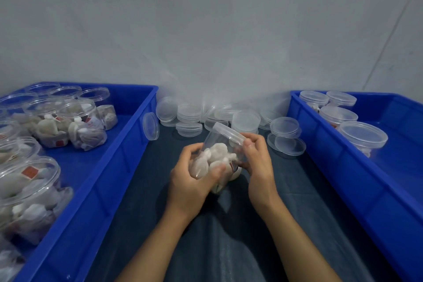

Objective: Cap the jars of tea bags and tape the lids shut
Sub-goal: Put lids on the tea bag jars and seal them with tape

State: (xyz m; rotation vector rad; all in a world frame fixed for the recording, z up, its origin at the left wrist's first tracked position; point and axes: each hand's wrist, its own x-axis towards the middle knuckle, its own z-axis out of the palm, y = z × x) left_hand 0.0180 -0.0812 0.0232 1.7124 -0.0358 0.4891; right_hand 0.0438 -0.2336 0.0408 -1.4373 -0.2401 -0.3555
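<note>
I hold a clear plastic jar of tea bags [217, 158] tilted above the dark table. My left hand [194, 181] grips the jar's body from the left and below. My right hand [256, 155] curls over the clear lid [229, 133] at the jar's mouth, fingers on the lid's rim. Whether the lid is fully seated I cannot tell.
A blue bin [114, 167] at left holds several uncapped jars of tea bags [80, 121]. A blue bin [343, 155] at right holds several capped jars [361, 135]. Loose clear lids [242, 119] are piled at the back by the grey wall.
</note>
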